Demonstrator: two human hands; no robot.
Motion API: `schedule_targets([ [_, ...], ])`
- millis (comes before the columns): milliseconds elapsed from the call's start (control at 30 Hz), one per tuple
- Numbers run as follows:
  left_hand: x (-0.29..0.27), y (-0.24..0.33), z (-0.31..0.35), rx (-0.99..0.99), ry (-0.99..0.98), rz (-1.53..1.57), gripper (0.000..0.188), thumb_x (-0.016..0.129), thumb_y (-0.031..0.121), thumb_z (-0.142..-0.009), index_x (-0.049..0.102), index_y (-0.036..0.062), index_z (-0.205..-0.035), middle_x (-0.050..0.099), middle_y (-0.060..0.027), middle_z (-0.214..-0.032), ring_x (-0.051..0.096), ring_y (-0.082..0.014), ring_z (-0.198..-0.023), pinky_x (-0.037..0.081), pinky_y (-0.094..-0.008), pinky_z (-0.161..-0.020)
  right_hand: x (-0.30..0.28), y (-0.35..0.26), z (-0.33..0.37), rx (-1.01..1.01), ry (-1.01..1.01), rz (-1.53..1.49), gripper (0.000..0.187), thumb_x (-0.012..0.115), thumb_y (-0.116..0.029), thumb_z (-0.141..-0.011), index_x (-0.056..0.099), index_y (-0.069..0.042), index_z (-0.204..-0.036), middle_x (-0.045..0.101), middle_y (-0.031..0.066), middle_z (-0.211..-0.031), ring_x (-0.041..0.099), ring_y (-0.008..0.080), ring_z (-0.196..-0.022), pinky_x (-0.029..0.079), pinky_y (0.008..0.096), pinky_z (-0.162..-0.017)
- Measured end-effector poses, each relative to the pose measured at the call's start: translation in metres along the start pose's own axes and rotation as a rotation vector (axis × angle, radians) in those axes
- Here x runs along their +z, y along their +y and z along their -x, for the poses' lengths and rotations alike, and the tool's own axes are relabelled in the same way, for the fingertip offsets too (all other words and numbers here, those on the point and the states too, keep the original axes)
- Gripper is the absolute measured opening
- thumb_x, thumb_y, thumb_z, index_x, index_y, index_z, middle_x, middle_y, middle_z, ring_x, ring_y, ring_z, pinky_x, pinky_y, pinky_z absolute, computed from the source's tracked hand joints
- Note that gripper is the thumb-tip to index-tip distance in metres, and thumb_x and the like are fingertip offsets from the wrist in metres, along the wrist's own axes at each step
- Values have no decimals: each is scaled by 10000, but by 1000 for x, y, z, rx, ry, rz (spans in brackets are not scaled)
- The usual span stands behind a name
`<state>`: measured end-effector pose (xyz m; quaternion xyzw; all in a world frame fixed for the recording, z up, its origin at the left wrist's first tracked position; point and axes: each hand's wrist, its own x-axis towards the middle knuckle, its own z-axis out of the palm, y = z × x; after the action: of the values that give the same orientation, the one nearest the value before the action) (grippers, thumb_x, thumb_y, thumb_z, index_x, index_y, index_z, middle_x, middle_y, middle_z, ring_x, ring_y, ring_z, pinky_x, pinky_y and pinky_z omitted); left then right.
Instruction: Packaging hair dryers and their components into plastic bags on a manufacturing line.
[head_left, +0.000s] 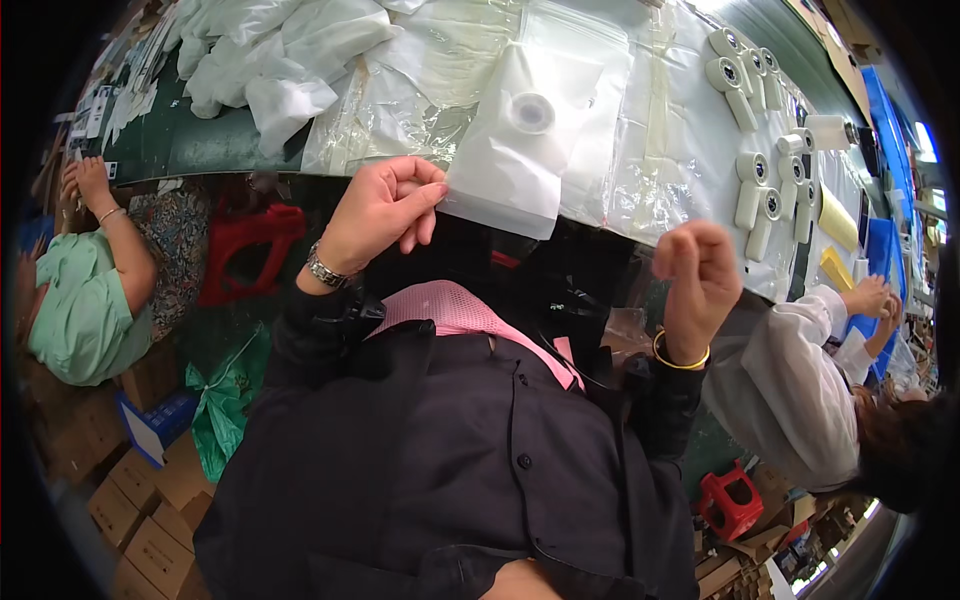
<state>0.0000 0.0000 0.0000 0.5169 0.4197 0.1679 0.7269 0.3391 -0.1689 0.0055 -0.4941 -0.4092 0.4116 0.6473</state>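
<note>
A frosted white plastic bag (505,180) lies at the near edge of the table in front of me. A round, pale piece with a grey centre (533,113) shows at its upper middle; whether it is inside or on top I cannot tell. My left hand (385,212) is closed, thumb and forefinger pinching the bag's left edge near its lower corner. To the right, apart from the bag, my right hand (700,290) is raised just off the table edge. Its fingers are curled in and slightly blurred, with nothing visible in them.
Several white round-headed devices with handles (752,170) lie on the table at right. Crumpled white plastic bags (285,60) are heaped at far left. Co-workers sit on both sides, one in a green top (75,305), one in white (790,380). Cardboard boxes (150,540) stand lower left.
</note>
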Motion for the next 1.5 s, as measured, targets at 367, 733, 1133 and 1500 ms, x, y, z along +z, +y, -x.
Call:
schedule_targets([
  [367, -7, -7, 4, 806, 414, -777, 334, 783, 10, -863, 722, 72, -1185, 746, -68, -1037, 705, -173, -879, 538, -317, -736, 56, 11, -6, -485, 124, 1018, 184, 886, 22, -812, 712, -34, -833, 674, 36, -737, 597, 199, -682, 464, 303, -724],
  [733, 3, -12, -13, 1039, 240, -1039, 568, 804, -14, -760, 698, 122, -1301, 679, -76, -1384, 611, -315, -1305, 449, -428, -1115, 65, 16, -12, -568, -30, 1089, 363, 872, -12, -803, 744, -74, -1137, 729, 69, -1084, 639, 268, -1014, 497, 366, -880],
  [1133, 1, -7, -35, 1153, 221, -996, 347, 759, 1, -852, 715, 121, -1175, 765, -52, -1270, 640, -314, -1329, 441, -398, -1073, 76, 38, -43, -669, -238, 1104, 370, 785, -20, -818, 749, -149, -1163, 741, 16, -1330, 621, 266, -1187, 379, 403, -1069],
  [1500, 33, 3, -54, 918, 451, -609, 95, 788, 140, -920, 723, 107, -859, 790, -41, -1011, 684, -225, -1187, 359, -388, -1057, 91, 48, -53, -441, 84, 780, 105, 766, -116, -973, 728, -42, -910, 690, 21, -880, 575, 219, -915, 399, 338, -887],
])
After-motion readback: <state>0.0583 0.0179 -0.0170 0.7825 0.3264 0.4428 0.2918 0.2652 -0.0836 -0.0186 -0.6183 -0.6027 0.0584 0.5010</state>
